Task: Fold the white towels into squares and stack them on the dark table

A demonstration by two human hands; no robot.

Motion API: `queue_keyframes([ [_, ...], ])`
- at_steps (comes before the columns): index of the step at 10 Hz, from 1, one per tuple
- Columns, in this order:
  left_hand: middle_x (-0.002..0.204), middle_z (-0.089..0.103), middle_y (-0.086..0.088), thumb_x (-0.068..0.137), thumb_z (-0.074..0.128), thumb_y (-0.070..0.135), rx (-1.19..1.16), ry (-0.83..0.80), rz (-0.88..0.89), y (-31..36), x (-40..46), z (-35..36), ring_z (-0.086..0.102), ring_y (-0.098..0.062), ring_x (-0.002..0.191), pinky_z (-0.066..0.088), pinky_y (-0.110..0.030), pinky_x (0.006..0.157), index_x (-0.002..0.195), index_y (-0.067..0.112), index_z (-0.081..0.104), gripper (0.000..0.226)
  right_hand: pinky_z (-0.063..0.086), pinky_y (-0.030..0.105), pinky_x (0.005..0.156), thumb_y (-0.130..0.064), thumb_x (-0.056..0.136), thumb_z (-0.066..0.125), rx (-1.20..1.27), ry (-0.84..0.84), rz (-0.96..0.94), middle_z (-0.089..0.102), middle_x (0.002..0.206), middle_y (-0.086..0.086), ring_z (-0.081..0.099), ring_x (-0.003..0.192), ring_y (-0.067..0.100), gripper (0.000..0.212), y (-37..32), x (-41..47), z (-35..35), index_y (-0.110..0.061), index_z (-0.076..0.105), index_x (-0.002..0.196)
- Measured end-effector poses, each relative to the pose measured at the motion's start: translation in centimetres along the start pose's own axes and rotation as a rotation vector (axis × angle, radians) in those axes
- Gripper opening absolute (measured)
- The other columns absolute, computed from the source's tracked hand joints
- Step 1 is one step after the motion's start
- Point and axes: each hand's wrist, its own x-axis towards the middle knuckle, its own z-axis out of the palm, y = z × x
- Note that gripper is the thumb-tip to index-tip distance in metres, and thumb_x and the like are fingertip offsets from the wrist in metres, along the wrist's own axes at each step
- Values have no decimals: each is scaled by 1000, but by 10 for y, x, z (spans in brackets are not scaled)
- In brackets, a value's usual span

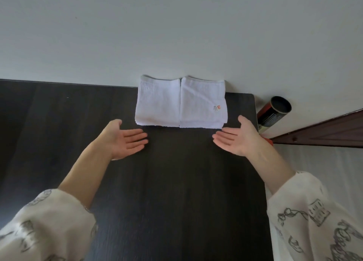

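Note:
Folded white towels [181, 102] lie in a low stack at the far edge of the dark table [167, 182], against the wall. A seam runs down the middle of the top one and a small red label sits near its right side. My left hand [125, 140] hovers palm up, fingers straight, just in front of the stack's left corner. My right hand [235, 138] mirrors it at the stack's right corner, also palm up and holding nothing. Neither hand touches the towels.
A white wall [176, 34] rises right behind the table. A black and red tube [274, 113] stands off the table's right edge. A dark wooden ledge [324, 133] runs at the far right, above a white surface [324, 166].

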Motion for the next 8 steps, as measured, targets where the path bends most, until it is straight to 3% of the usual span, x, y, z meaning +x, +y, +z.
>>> queue_keyframes([
  [1, 103, 54, -11, 97, 33, 26, 132, 245, 306, -1, 7, 2, 54, -26, 96, 48, -38, 82, 118, 3, 50, 35, 46, 38, 94, -39, 99, 36, -139, 174, -289, 53, 120, 13, 54, 103, 24, 49, 2, 8, -2, -4, 45, 131],
  [2, 130, 48, -4, 97, 36, 21, 538, 349, 795, -8, 11, 19, 46, -19, 118, 34, -37, 108, 132, 15, 42, 37, 37, 33, 95, -37, 97, 31, -474, 251, -685, 50, 105, 0, 46, 101, 16, 41, 9, 12, 13, -9, 50, 119],
  [3, 157, 0, -4, 100, 32, 20, 1024, 223, 1099, -22, 23, 34, -3, -20, 145, 3, -29, 114, 148, 15, 10, 54, 14, 32, 115, -33, 100, 29, -959, 172, -1028, 23, 153, 3, 15, 143, 17, 47, 24, 19, 23, -17, 26, 145],
  [4, 157, -11, -5, 100, 26, 24, 1383, 224, 1051, -25, 40, 39, -18, -26, 142, -2, -42, 116, 148, 16, 4, 53, 0, 35, 118, -30, 102, 26, -1294, 162, -1030, -7, 158, 3, -13, 144, 19, 53, 31, 31, 29, -16, 7, 150],
  [6, 157, -6, -3, 101, 23, 25, 1373, 227, 1030, -17, 36, 42, -16, -26, 142, -1, -45, 117, 148, 15, 9, 50, -4, 40, 116, -33, 101, 23, -1425, 242, -1037, -3, 158, 5, -10, 145, 23, 52, 28, 34, 28, -17, 11, 149],
  [8, 156, -10, -7, 98, 37, 27, 1399, 285, 1095, -53, 19, 29, -15, -28, 143, -2, -49, 116, 148, 20, 3, 61, -1, 39, 116, -32, 100, 32, -1264, 271, -990, -2, 158, 4, -5, 146, 20, 57, 67, 15, 3, -19, 6, 150],
])
